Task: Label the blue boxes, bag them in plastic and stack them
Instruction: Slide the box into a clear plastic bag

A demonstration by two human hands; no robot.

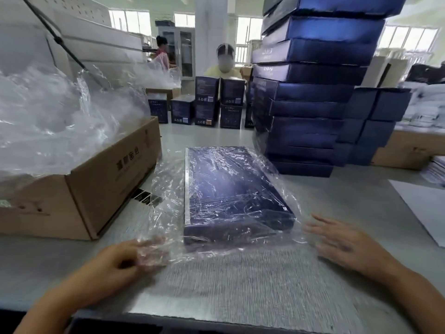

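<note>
- Where the grey table (pixel 240 290) is nearest the wearer, one flat blue box (pixel 231 189) lies face up inside a clear plastic bag (pixel 166 189), its long side running away from the person.
- The bag is loose and crinkled. It covers the whole box and spreads out on the tabletop to the left and toward the near edge.
- The left hand (pixel 120 259) is at the bag's near left corner with its fingers curled; the film lies bunched over the fingertips, so it is gripping the plastic there.
- The right hand (pixel 344 244) lies low over the table just beside the box's near right corner, fingers straight and spread, holding nothing. It is blurred, and I cannot tell whether the fingertips touch the bag's edge.
- Behind the box to the right rises a tall stack of blue boxes (pixel 313 97), also flat, with film showing on its lower boxes.
- A shorter pile of dark boxes (pixel 375 121) stands just right of that stack.
- On the left sits an open cardboard carton (pixel 96 189) heaped with clear plastic bags (pixel 48 121).
- Small upright blue boxes (pixel 207 104) stand at the far side of the table, and a person in a yellow top (pixel 224 69) sits behind them.
- A white sheet (pixel 426 208) lies on the table at the right edge.
</note>
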